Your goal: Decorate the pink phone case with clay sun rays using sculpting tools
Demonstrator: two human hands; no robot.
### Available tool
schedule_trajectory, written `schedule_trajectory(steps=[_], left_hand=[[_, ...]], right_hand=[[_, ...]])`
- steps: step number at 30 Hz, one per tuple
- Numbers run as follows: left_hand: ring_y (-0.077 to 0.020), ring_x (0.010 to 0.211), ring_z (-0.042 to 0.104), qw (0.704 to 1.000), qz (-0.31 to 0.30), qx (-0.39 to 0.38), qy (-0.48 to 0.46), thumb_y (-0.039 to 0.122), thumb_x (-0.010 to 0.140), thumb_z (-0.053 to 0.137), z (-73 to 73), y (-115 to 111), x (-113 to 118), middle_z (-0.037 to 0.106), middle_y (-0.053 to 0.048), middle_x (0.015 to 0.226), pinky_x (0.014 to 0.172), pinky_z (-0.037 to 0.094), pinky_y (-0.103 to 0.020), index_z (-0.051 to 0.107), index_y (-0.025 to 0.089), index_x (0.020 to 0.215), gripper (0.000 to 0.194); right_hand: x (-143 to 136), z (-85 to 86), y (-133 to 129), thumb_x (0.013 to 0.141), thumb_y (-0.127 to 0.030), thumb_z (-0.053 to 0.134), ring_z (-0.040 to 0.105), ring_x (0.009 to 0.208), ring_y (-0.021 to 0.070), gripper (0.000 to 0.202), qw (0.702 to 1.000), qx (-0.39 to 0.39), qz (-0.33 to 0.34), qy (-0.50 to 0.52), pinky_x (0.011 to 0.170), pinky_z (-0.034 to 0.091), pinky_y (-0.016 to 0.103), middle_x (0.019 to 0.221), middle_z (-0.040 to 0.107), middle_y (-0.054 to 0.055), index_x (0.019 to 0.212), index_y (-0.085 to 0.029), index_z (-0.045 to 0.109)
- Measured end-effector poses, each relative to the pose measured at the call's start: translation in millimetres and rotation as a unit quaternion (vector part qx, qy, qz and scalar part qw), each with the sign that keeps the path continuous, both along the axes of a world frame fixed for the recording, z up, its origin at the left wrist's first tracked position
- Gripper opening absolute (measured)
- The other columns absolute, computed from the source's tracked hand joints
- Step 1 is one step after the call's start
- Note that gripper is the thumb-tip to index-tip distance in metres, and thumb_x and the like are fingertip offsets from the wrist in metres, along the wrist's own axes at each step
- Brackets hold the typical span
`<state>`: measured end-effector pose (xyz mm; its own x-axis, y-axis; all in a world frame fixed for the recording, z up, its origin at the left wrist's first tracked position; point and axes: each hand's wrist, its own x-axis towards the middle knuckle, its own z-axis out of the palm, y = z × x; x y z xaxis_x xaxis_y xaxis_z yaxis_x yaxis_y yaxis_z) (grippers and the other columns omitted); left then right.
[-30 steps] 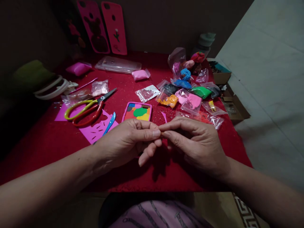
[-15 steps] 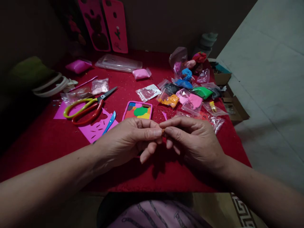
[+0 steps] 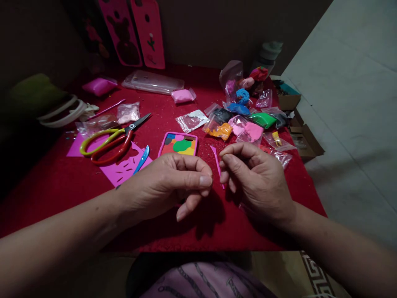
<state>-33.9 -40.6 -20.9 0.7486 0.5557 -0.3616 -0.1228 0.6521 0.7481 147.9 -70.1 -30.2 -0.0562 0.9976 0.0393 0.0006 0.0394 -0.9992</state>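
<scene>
The phone case (image 3: 178, 145), partly hidden beyond my left hand (image 3: 176, 178), is filled with colour wherever it shows; what's left underneath, I can't tell. Its long axis runs away from me, far end leaning slightly rightward. My right hand (image 3: 260, 178) is apart from the left, each thumb near its forefinger; whether either pinches anything is unclear.

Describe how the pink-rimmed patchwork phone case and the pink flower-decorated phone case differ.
The patchwork case lies on the red cloth; the flower case stands at the back. The patchwork case has green and yellow patches; the flower case is mostly pink. The left hand partly hides the patchwork case, not the flower case. Both have pink edges.
</scene>
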Motion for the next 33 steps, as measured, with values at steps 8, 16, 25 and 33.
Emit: schedule_trajectory(steps=[8, 16, 25, 33], left_hand=[[-0.0072, 0.036, 0.055, 0.999, 0.001, -0.031, -0.035, 0.017, 0.085, 0.056, -0.9, 4, -1, 0.063, -0.002, 0.059, 0.036, 0.044, -0.012, 0.064, 0.012, 0.08, 0.012], [-0.0068, 0.036, 0.052, 0.999, 0.029, -0.009, -0.034, 0.022, 0.085, 0.057, -2.3, 4, -1, 0.059, 0.0, 0.061, 0.035, 0.04, -0.013, 0.06, 0.012, 0.077, 0.013], [-0.0072, 0.032, 0.049, 1.0, 0.008, -0.015, -0.005, 0.025, 0.085, 0.057, -1.3, 5, -2, 0.055, 0.002, 0.047, 0.035, 0.039, -0.014, 0.056, 0.014, 0.072, 0.017], [-0.007, 0.03, 0.049, 0.999, -0.015, -0.032, 0.006, 0.023, 0.083, 0.06, -4.8, 6, 2, 0.058, -0.001, 0.047, 0.031, 0.038, -0.012, 0.063, 0.01, 0.07, 0.019]], right_hand=[[3, 3.9, 11, 0.079, -0.018, 0.066, 0.057, 0.044, 0.0081, 0.007, 0.964, -0.139, 0.045, 0.221, 0.032, 0.04, 0.013, 0.068, 0.064, 0.001, 0.08, -0.012, 0.063], [4, 5.2, 10, 0.08, -0.016, 0.061, 0.059, 0.045, 0.0097, 0.007, 0.946, -0.177, 0.069, 0.262, 0.031, 0.041, 0.014, 0.067, 0.064, 0.003, 0.081, -0.011, 0.066], [3, 4.5, 7, 0.075, -0.017, 0.07, 0.057, 0.045, 0.0081, 0.01, 0.953, -0.169, 0.073, 0.24, 0.033, 0.038, 0.013, 0.067, 0.065, 0.002, 0.083, -0.013, 0.066], [0, 6.8, -1, 0.077, -0.022, 0.072, 0.054, 0.045, 0.0054, 0.011, 0.97, -0.146, 0.114, 0.157, 0.038, 0.04, 0.011, 0.057, 0.063, -0.002, 0.086, -0.016, 0.068]])
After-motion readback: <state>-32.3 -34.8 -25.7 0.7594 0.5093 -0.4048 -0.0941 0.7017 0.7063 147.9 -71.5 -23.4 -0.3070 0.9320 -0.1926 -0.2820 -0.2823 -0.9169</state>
